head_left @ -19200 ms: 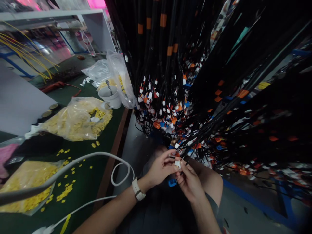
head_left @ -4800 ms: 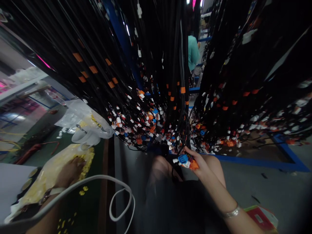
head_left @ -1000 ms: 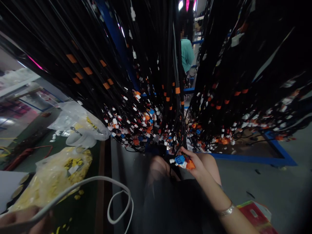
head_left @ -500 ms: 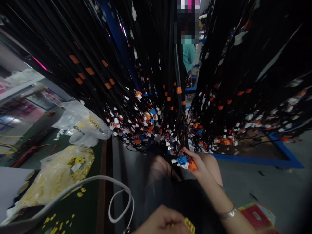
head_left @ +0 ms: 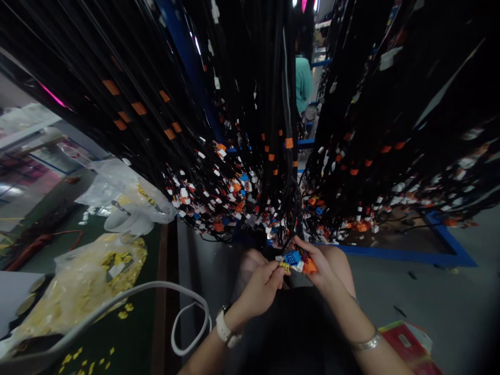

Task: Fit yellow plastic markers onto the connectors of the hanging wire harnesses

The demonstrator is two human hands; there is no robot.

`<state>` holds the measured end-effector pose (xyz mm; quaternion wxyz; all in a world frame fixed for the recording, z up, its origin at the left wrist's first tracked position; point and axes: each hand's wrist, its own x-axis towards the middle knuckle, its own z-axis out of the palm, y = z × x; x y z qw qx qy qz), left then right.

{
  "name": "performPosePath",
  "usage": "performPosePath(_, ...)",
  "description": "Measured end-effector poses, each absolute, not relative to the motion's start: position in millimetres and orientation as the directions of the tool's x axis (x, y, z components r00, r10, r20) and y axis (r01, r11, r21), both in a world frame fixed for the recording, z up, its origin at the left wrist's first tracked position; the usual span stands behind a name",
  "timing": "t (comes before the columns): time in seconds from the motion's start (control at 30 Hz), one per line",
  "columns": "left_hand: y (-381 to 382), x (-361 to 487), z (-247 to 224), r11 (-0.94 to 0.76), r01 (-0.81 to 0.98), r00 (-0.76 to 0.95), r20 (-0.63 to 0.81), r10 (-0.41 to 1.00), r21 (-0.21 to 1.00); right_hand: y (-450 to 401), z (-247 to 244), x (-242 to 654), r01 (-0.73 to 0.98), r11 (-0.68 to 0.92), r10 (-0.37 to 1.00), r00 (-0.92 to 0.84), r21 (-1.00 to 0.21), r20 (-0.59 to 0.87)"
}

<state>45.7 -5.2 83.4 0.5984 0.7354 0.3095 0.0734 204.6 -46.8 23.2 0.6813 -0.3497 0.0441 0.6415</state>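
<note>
My right hand (head_left: 321,263) is closed around a cluster of wire connectors, among them a blue connector (head_left: 292,258) and an orange connector (head_left: 310,266), with white ones between. Dark wires run up from this cluster into the hanging harness (head_left: 291,198). Close on its left, my left hand (head_left: 262,284) pinches a small yellow plastic piece (head_left: 284,267) between thumb and fingers. The yellow piece sits right beside the blue connector; whether they touch, I cannot tell.
Thick bundles of black cable hang ahead, ending in many connectors. At left, a green table (head_left: 136,333) bears plastic bags (head_left: 89,281) of yellow pieces, loose yellow pieces and a white cable (head_left: 172,286). A blue frame (head_left: 410,255) stands low at right. Further off is a person in teal (head_left: 302,83).
My left hand has moved up and forward from the bottom of the view, carrying the yellow piece to the connectors. My right hand holds the cluster almost unmoved.
</note>
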Motion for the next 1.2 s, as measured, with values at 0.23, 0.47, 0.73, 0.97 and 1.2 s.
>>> performPosePath(0.23, -0.6, 39.9, 74.9, 0.004, 0.326, 0.812, -0.282, 0.511, 0.945, -39.9, 29.5, 198.2, -0.902, -0.094, 0.837, 0.158, -0.421, -0.525)
performPosePath(0.47, 5.5, 32.7, 76.8, 0.004, 0.364, 0.780, -0.307, 0.545, 0.931, -38.6, 31.2, 189.4, -0.888, -0.079, 0.835, 0.189, -0.453, -0.517)
performPosePath(0.73, 6.4, 31.4, 76.3, -0.030, 0.330, 0.747, -0.242, 0.619, 0.944, -40.5, 28.5, 190.2, -0.886, -0.087, 0.833, 0.186, -0.455, -0.521)
performPosePath(0.97, 6.6, 29.1, 76.5, -0.096, 0.363, 0.700, -0.203, 0.685, 0.927, -41.2, 31.5, 185.0, -0.872, -0.079, 0.827, 0.213, -0.484, -0.520)
performPosePath(1.2, 3.9, 29.6, 79.6, 0.006, 0.376, 0.701, -0.289, 0.652, 0.927, -41.7, 32.8, 181.2, -0.852, -0.058, 0.824, 0.254, -0.520, -0.507)
